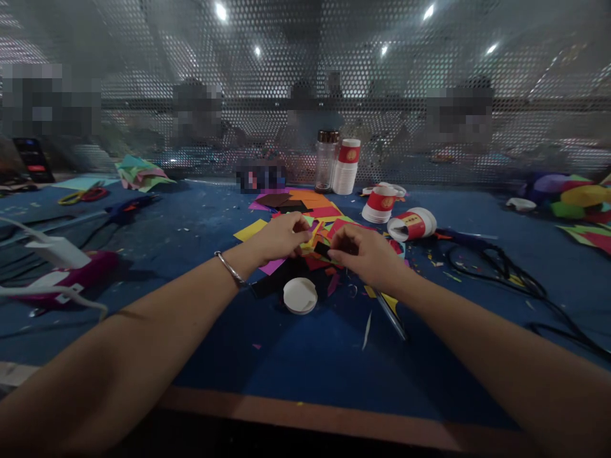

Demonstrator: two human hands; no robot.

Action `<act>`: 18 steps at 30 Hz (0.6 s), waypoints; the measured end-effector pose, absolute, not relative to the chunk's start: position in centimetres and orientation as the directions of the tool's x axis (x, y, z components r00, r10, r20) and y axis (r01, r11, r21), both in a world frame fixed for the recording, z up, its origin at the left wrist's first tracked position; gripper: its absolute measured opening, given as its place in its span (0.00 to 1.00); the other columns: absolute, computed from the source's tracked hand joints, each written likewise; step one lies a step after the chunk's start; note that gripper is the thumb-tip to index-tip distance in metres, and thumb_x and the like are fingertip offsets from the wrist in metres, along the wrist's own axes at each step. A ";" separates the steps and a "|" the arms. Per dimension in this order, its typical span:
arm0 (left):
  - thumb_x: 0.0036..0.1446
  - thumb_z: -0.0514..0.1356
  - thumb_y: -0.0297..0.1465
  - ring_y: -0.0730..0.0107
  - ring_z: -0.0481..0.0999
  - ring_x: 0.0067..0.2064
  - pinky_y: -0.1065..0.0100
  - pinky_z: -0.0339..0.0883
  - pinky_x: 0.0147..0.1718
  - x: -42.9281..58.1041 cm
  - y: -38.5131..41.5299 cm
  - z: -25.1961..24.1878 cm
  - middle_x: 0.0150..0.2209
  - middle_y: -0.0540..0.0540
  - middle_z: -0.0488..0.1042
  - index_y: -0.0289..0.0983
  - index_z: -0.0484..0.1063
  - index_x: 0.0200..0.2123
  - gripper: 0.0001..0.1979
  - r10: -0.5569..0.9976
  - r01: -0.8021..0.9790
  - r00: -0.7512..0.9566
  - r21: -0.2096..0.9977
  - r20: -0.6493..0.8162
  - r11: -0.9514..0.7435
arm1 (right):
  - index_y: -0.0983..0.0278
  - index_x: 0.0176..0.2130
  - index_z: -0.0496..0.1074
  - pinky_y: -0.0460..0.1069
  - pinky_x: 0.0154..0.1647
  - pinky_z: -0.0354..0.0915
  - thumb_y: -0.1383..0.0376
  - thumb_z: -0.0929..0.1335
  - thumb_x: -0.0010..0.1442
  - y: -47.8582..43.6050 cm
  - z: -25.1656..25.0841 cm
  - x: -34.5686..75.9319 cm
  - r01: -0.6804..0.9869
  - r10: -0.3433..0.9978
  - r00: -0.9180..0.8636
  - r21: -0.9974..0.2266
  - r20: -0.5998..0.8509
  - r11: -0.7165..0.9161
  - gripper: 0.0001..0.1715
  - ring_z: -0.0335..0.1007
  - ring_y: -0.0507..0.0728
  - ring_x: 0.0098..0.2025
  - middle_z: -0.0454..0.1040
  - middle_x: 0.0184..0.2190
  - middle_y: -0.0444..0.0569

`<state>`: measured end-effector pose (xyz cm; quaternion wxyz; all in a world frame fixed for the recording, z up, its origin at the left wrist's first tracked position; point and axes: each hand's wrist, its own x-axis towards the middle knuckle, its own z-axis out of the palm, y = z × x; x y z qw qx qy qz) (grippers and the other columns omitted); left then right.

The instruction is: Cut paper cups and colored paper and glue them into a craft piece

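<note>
Both hands are over a pile of coloured paper scraps (312,232) in the middle of the table. My left hand (281,238), with a silver bangle at its wrist, has its fingers curled together at the pile's left side; what they grip, if anything, is hidden. My right hand (365,251) is closed, thumb and fingers pinching the edge of a small black piece of paper (323,249). A round white disc (300,296), perhaps a cut cup bottom, lies nearer to me. Sheets of orange paper (308,198) and yellow paper (250,230) stick out of the pile.
Behind stand a clear bottle (325,164) and stacked paper cups (347,168). An upside-down cup (380,205) and a tipped cup (413,224) are at right. A glue gun's black cord (506,273) coils rightward. A magenta power strip (76,277) and scissors (83,194) lie left.
</note>
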<state>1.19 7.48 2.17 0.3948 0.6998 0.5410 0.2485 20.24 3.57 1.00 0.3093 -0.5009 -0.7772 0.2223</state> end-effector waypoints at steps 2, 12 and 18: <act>0.62 0.59 0.26 0.78 0.73 0.28 0.73 0.68 0.29 1.4 7.4 2.3 0.31 0.52 0.71 0.38 0.64 0.35 0.04 0.955 0.401 0.292 0.913 -0.055 -0.070 | 0.63 0.32 0.68 0.48 0.31 0.61 0.67 0.70 0.56 3.5 1.3 20.8 0.601 0.916 -0.234 -0.693 0.324 0.399 0.04 0.67 0.52 0.29 0.73 0.28 0.43; 0.55 0.63 0.21 0.77 0.74 0.33 0.69 0.70 0.38 2.7 5.7 2.6 0.29 0.52 0.71 0.34 0.68 0.30 0.06 0.925 -0.059 0.373 0.993 -0.071 0.100 | 0.63 0.32 0.71 0.50 0.33 0.64 0.65 0.71 0.55 3.2 2.3 21.4 0.542 0.916 -0.170 -0.741 0.365 0.396 0.04 0.68 0.53 0.29 0.75 0.28 0.45; 0.54 0.63 0.21 0.77 0.74 0.31 0.73 0.69 0.31 3.1 5.2 2.5 0.28 0.54 0.70 0.34 0.67 0.30 0.07 0.935 -0.077 0.352 0.994 -0.041 0.073 | 0.63 0.32 0.69 0.50 0.33 0.65 0.65 0.70 0.55 3.2 2.1 21.5 0.458 0.908 -0.246 -0.785 0.339 0.417 0.04 0.68 0.53 0.30 0.74 0.28 0.44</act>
